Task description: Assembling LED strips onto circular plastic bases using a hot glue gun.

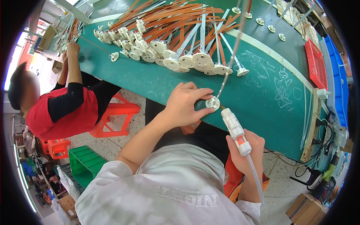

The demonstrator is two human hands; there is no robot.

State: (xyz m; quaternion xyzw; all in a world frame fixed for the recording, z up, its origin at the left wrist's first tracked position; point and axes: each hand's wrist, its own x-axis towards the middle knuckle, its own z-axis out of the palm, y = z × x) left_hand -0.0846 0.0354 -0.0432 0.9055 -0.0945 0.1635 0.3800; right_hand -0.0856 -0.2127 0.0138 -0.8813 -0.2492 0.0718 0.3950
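My left hand [186,103] pinches the rim of a small white round base [212,103] between thumb and fingers. From that base a thin strip [232,56] with small dots rises steeply past the top of the view. In my right hand [245,152] is a white hot glue gun [234,125] with an orange part; a clear glue stick [255,176] trails from its back end. The gun's nozzle points at the base, close to its right edge; whether they touch I cannot tell. Behind my hands lies a pile of similar white round bases [202,60] with strips attached.
The green table [258,108] carries brown and silvery strips [165,22] at the back. A red basket [315,62] and a blue tray [337,75] stand right, near dark cables [324,138]. To the left, a person in red [63,101] works beside a red stool [118,114].
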